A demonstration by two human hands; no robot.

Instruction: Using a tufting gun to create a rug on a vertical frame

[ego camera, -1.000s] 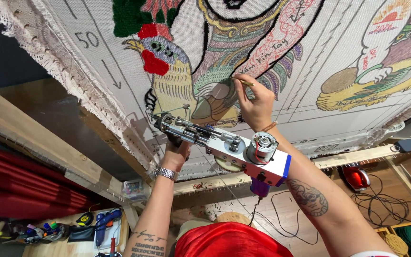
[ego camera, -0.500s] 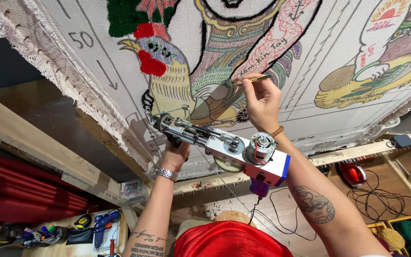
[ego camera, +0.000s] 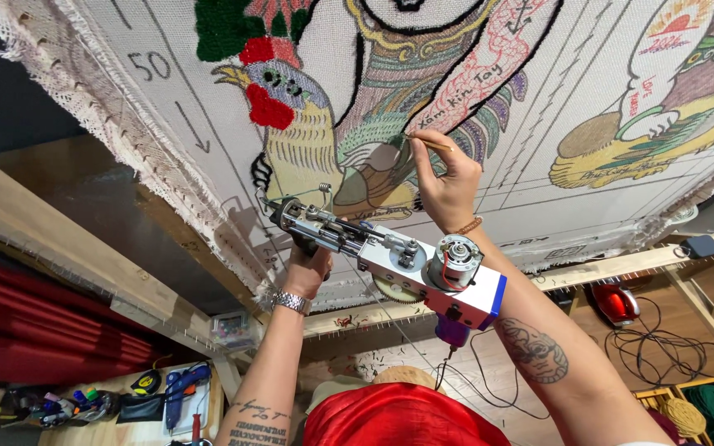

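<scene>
Red cloth (ego camera: 398,417) fills the bottom edge of the view, nearest the camera, and two tattooed forearms rise from either side of it. A tufting gun (ego camera: 390,256), with a metal body, an exposed motor and a white block edged in blue, is held up in the left hand (ego camera: 307,264); the fingers are wrapped closed around its grip from beneath, and a metal watch (ego camera: 291,303) is worn on that wrist. The gun's needle end is pointed up and left, close beneath the stretched backing cloth (ego camera: 539,124), though contact cannot be made out. Just beyond and to the right, the right hand (ego camera: 448,182) is raised to the cloth with its fingers pinched shut on a thin stick-like tool (ego camera: 431,144), the tip of which is set against the drawn rooster (ego camera: 307,140), beside its partly tufted tail. A beaded bracelet (ego camera: 468,225) is seen at that wrist. The cloth is stretched on a wooden frame (ego camera: 59,248). Farther off, a cluttered workbench (ego camera: 117,405) lies at lower left, and a red object (ego camera: 617,301) with dark cables (ego camera: 687,347) rests on the floor at right.
</scene>
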